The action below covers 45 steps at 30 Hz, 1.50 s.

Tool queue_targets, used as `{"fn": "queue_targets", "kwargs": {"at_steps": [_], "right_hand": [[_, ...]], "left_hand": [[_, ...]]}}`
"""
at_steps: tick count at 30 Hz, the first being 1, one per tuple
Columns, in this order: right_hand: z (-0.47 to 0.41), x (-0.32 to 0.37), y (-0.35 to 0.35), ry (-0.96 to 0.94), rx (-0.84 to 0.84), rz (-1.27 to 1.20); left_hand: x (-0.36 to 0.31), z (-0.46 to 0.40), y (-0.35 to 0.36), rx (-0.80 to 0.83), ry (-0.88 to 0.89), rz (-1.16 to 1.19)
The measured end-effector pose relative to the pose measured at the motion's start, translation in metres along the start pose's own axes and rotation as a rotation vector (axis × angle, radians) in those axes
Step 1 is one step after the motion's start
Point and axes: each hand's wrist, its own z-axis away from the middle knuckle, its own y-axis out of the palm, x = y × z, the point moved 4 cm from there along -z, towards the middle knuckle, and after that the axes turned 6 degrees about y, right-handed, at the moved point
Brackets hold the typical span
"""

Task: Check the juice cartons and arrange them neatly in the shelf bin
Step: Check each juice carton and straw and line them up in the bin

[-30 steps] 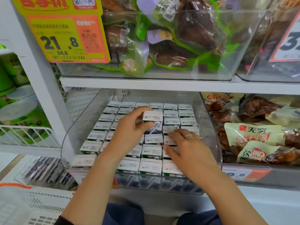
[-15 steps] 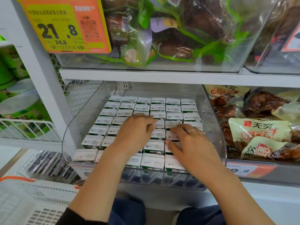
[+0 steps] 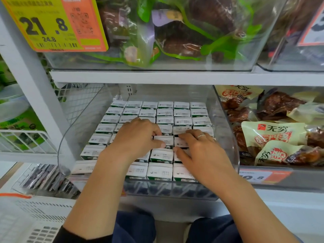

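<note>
1. Head view: a clear bin (image 3: 228, 130) sits on the middle shelf (image 3: 157, 78), filled with white-topped cartons (image 3: 182, 113) standing upright in tight rows, six across at the back.
2. The left hand (image 3: 136, 139) lies over the middle rows. Its fingers curl down onto the carton tops, and the thumb presses against the left edge of one carton (image 3: 165, 142) in the centre. That carton sits slightly out of line with its neighbours.
3. The right hand (image 3: 199, 151) rests just right of that carton, fingers nearly straight and spread, tips touching the tops of the cartons beside it. It grips nothing. A ring (image 3: 201, 136) shows on one finger.
4. The two hands nearly meet over the centre carton, one on each side of it.
5. The front row stands against the bin's front wall, dates printed on the tops.
6. Above, another clear bin holds green-trimmed bags (image 3: 175, 32), with a yellow and orange price tag (image 3: 52, 23) reading 21.8.
7. To the right lie snack packs (image 3: 273, 135) with red print.
8. To the left, a wire rack (image 3: 22, 139) holds green tubs.
9. A white basket (image 3: 26, 220) sits at the lower left.
</note>
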Motion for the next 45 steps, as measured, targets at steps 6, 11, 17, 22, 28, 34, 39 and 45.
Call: {"fn": "queue_targets", "kwargs": {"at_steps": [6,11,17,22,28,34,39,45], "right_hand": [[-0.001,0.000,0.001,-0.001,-0.021,-0.007],[-0.002,-0.002,-0.001,-0.006,-0.028,-0.013],[-0.002,-0.001,-0.006,0.000,-0.037,-0.173],[-0.003,0.003,-0.017,0.103,0.010,-0.803],[-0.003,0.010,-0.016,0.130,0.146,-1.200],[-0.003,0.007,-0.018,0.161,0.151,-1.403],[-0.003,0.008,-0.022,0.092,0.131,-1.370],[-0.003,0.010,-0.024,0.061,0.115,-1.340]], "left_hand": [[-0.010,0.004,0.007,-0.041,0.056,-0.149],[-0.013,0.013,0.007,-0.192,0.106,-0.142],[-0.019,0.031,-0.023,-0.549,0.167,0.125],[-0.012,0.034,-0.028,-0.732,0.044,0.723],[-0.014,0.028,-0.018,-0.614,-0.116,1.245],[-0.021,0.031,-0.015,-0.407,-0.116,1.429],[-0.024,0.035,-0.011,-0.340,-0.029,1.448],[-0.024,0.034,-0.010,-0.324,0.014,1.442]]}}
